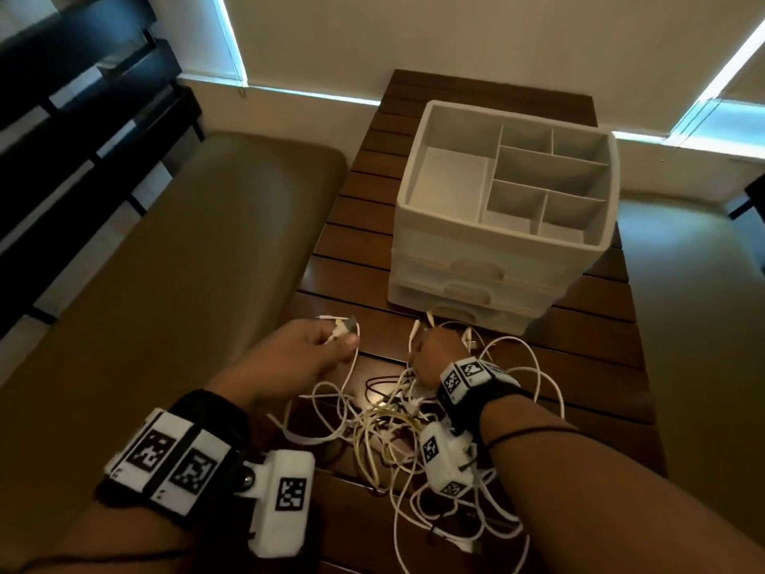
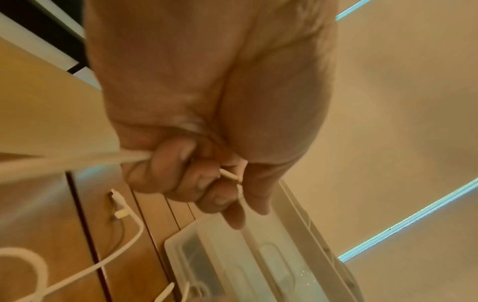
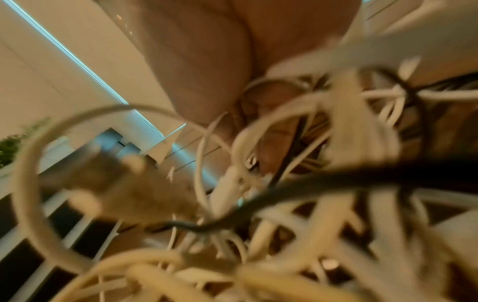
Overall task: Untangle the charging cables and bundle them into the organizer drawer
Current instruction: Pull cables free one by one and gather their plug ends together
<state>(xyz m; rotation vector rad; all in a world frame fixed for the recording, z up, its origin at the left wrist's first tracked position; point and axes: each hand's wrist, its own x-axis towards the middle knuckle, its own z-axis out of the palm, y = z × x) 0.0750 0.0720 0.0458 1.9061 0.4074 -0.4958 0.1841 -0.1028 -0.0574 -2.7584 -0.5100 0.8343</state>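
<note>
Our left hand [image 1: 314,345] is curled tight on one white cable [image 1: 352,368] near its plug end; that cable runs from the grip toward 5 o'clock into the tangle [image 1: 397,416], so its long axis is roughly 11-to-5; our right hand [image 1: 434,358] sits on the tangle's 12 o'clock edge, nearer the knot, fingers closed among strands; organizer [image 1: 503,209] stands at 1 o'clock, drawers closed; we'd judge pulling toward 11 frees it.
</note>
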